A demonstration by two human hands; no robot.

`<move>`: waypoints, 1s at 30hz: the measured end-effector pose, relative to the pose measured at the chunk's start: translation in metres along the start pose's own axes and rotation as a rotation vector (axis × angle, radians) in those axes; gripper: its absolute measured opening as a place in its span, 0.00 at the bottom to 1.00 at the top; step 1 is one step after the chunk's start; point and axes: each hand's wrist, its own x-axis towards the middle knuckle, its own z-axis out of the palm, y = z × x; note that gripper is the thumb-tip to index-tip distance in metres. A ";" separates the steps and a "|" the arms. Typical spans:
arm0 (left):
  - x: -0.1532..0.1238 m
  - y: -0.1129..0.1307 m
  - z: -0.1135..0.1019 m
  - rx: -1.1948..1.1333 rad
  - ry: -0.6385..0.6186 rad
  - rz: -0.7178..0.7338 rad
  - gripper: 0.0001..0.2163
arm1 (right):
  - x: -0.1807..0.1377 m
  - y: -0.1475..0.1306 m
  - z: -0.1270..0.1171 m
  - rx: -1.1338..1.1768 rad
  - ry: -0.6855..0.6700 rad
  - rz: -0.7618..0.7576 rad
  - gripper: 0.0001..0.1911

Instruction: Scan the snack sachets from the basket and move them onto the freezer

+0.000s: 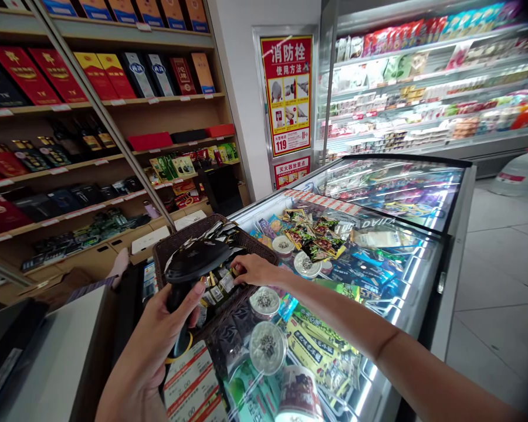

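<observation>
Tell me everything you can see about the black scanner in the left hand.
The scanner is a black handheld barcode reader of what looks like matte plastic, with a broad rounded head and a narrower grip that shows a yellow band near its base. The left hand wraps its grip, thumb along the side. Its head points right, over the dark woven basket of small packets, where the right hand reaches in. Its scan window is not visible.
</observation>
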 end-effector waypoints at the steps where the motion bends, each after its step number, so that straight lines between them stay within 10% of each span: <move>1: 0.000 0.000 0.000 0.003 0.000 0.003 0.22 | 0.000 0.001 -0.001 0.033 -0.011 -0.025 0.11; 13: 0.001 0.000 0.000 0.102 -0.094 0.027 0.23 | 0.000 0.025 -0.072 0.002 0.513 0.147 0.08; 30: 0.000 0.001 0.003 0.117 -0.106 0.053 0.21 | -0.007 0.028 -0.089 -0.160 0.518 0.292 0.10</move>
